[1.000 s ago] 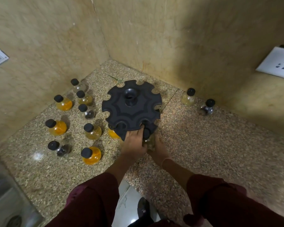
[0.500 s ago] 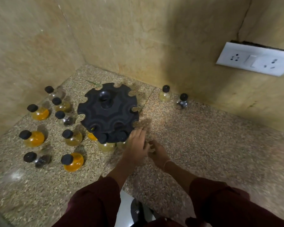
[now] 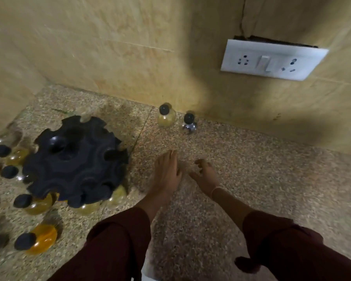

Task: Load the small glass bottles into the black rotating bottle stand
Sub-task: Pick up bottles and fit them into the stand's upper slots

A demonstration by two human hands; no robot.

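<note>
The black rotating bottle stand (image 3: 73, 161) sits on the speckled counter at the left, with yellowish bottles (image 3: 89, 206) hanging in its near slots. Two loose small bottles stand by the back wall: a pale yellow one (image 3: 166, 116) and a clear one (image 3: 189, 124), both black-capped. My left hand (image 3: 166, 173) lies flat and empty, fingers pointing toward those two bottles. My right hand (image 3: 205, 173) hovers beside it, fingers loosely curled and holding nothing. Several more bottles (image 3: 39, 238) stand left of the stand.
Tiled walls close the corner behind and to the left. A white socket and switch plate (image 3: 272, 59) is mounted on the back wall at the right. Bare speckled counter (image 3: 272, 179) stretches to the right. The frame is motion-blurred.
Both hands have left the stand's front edge and moved right, toward the two bottles at the wall. The view has swung right, so the stand now sits at the left.
</note>
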